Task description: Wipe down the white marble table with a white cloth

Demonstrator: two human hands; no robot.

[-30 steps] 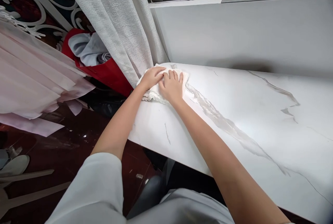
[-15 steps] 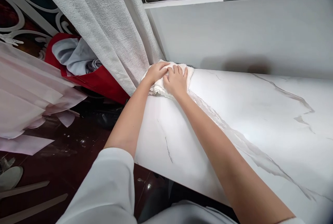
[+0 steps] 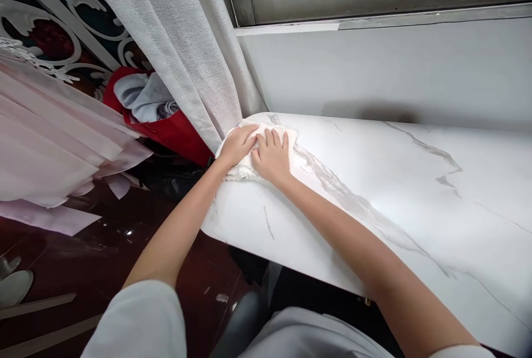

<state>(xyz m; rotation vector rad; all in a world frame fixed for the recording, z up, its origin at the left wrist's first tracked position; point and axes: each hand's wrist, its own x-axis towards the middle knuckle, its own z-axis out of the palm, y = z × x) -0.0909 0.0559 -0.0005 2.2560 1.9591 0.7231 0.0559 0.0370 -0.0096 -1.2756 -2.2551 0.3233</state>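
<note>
A crumpled white cloth (image 3: 244, 169) lies on the left end of a white marble-patterned table (image 3: 353, 164). My left hand (image 3: 238, 146) rests flat on the cloth's left part, fingers stretched out and pointing right. Beside it my right hand (image 3: 272, 157) presses down on the cloth with its fingers spread forward. The two hands are close together, the left fingertips near the right thumb. Cloth edges show around both hands; the part beneath the palms is hidden.
A grey curtain (image 3: 199, 42) hangs against the table's left end. Left of it are a red bag (image 3: 178, 136) with grey fabric inside and a sheer pink cloth (image 3: 54, 142). A pale wall (image 3: 374, 64) borders the back edge, below a metal window frame (image 3: 332, 0).
Both hands have drawn the cloth back from the wall, toward me and slightly left. The table's far left corner now shows behind the cloth. The camera view has shifted a little too.
</note>
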